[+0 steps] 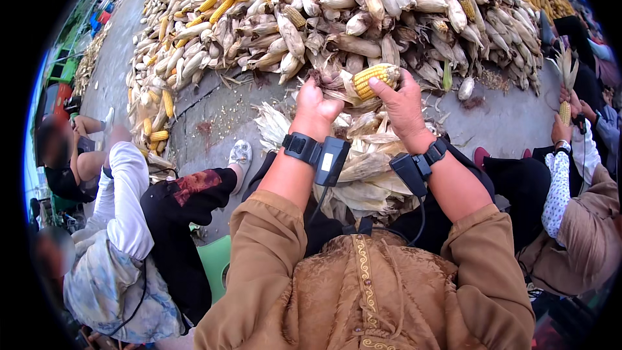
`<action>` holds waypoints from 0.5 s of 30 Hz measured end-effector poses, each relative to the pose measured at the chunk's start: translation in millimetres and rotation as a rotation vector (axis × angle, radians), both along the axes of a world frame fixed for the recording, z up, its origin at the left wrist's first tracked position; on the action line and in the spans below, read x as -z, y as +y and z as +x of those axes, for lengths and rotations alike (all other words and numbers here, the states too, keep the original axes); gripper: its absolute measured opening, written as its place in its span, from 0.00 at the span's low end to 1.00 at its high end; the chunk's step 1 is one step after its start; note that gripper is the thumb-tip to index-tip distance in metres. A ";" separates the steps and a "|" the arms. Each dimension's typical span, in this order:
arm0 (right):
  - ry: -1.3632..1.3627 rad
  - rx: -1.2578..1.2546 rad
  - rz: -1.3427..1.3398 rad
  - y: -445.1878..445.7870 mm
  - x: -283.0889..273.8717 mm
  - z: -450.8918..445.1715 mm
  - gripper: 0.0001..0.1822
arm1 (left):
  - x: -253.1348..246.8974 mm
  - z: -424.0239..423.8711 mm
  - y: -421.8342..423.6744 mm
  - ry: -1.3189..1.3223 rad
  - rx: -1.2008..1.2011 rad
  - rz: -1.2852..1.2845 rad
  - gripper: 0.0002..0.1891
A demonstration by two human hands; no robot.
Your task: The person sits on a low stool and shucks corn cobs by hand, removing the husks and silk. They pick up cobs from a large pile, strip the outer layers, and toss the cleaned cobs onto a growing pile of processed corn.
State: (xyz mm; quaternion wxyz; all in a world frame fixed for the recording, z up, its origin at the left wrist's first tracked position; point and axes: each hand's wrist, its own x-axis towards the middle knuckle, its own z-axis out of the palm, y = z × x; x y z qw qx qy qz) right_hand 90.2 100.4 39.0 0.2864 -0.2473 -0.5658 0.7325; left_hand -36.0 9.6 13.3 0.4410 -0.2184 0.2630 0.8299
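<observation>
My right hand (402,107) grips a yellow corn cob (375,80), its kernels bare and its tip pointing right. Next to the cob's left end, my left hand (318,102) is closed on dry corn husk (340,86) with brown silk at its upper edge. Whether the husk is still joined to the cob is hard to tell. Below both hands, loose pale husks (374,170) lie heaped between my legs. Just beyond the hands rises a large pile of corn ears (340,43), most in dry husks, with several bare yellow cobs on top.
A person in a white-sleeved top (126,204) sits at my left. At my right, a person in a brown vest (578,233) holds a partly husked ear (564,112). A green stool (214,260) stands by my left side. Stray kernels dot the concrete floor (199,121).
</observation>
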 end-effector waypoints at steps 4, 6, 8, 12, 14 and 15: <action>0.053 0.187 -0.215 38.1 3.9 2.7 0.13 | 53.1 -44.2 -26.4 -0.021 -0.243 -0.108 0.10; 0.062 0.336 -0.311 69.9 8.1 10.2 0.12 | 52.5 -62.1 -41.5 0.002 -0.301 -0.360 0.11; 0.050 0.339 -0.476 79.8 -6.7 14.4 0.12 | 52.5 -62.7 -47.1 0.021 -0.259 -0.450 0.09; 0.046 0.263 0.060 73.7 -16.5 14.0 0.13 | 89.8 -72.8 -48.2 0.501 0.122 -0.718 0.31; -0.064 0.281 0.205 73.4 -17.3 18.9 0.12 | 14.8 -22.8 -11.6 1.162 0.280 -1.427 0.52; -0.112 0.245 0.343 70.7 -12.3 16.9 0.14 | -5.4 -7.0 -12.1 1.549 0.277 -1.473 0.50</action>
